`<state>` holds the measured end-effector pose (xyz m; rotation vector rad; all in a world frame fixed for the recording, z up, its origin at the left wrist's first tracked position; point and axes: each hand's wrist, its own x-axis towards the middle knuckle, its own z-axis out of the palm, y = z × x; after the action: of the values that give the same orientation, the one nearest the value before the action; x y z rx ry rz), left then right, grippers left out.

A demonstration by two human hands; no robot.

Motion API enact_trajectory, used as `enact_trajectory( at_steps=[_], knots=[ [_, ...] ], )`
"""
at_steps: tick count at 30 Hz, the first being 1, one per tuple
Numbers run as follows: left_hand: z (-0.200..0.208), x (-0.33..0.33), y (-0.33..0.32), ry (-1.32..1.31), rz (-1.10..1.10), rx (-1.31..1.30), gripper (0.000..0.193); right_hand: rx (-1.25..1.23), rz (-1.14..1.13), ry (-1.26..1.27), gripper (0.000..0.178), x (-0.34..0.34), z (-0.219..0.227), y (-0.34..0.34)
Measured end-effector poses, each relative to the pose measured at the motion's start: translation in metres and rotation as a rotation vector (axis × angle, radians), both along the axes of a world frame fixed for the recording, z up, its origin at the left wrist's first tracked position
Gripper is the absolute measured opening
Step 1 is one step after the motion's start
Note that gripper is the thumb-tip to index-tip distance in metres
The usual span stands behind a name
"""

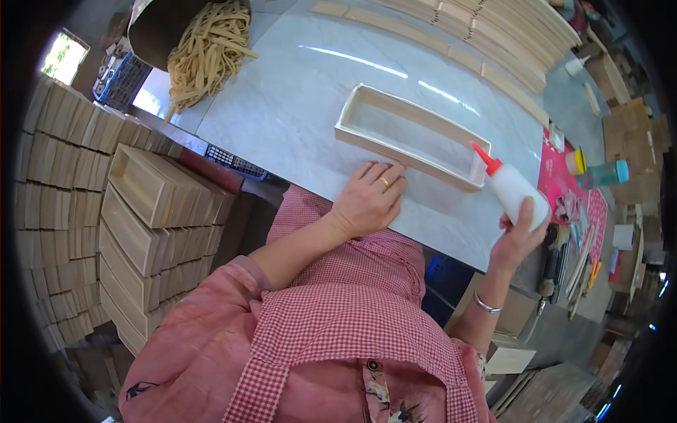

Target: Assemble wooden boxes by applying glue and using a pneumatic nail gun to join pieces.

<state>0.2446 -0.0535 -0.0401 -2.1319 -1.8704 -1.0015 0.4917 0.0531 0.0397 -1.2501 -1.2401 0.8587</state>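
On the pale marbled table [282, 106] lies a long, narrow rectangular wooden frame [409, 161], with a whitish line along its top rim. My left hand [370, 197], a ring on one finger, rests at the table's near edge with loosely bent fingers; their tips reach the frame's near wall. It holds nothing that I can see. My right hand [518, 236] is closed around a white squeeze bottle [520, 194] with a red nozzle. The bottle is tilted, its nozzle tip over the frame's right end.
Wooden strips [451, 32] lie along the table's far side. A heap of flat pale bands [211, 53] spills from a container at far left. Stacked wooden boxes [151, 204] stand left of the table. Jars [606, 173] and tools lie on the right.
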Motion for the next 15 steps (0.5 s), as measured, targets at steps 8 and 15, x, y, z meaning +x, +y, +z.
enact_trajectory(
  at_steps=[8, 15],
  knots=[
    [0.002, -0.002, -0.001, -0.015, -0.007, 0.027, 0.027, 0.078, 0.289, -0.068, 0.041, -0.132, 0.013, 0.027],
    [0.005, 0.000, 0.003, -0.066, -0.045, -0.005, 0.028, 0.176, 0.334, -0.377, 0.044, -0.143, 0.004, 0.055]
  ],
)
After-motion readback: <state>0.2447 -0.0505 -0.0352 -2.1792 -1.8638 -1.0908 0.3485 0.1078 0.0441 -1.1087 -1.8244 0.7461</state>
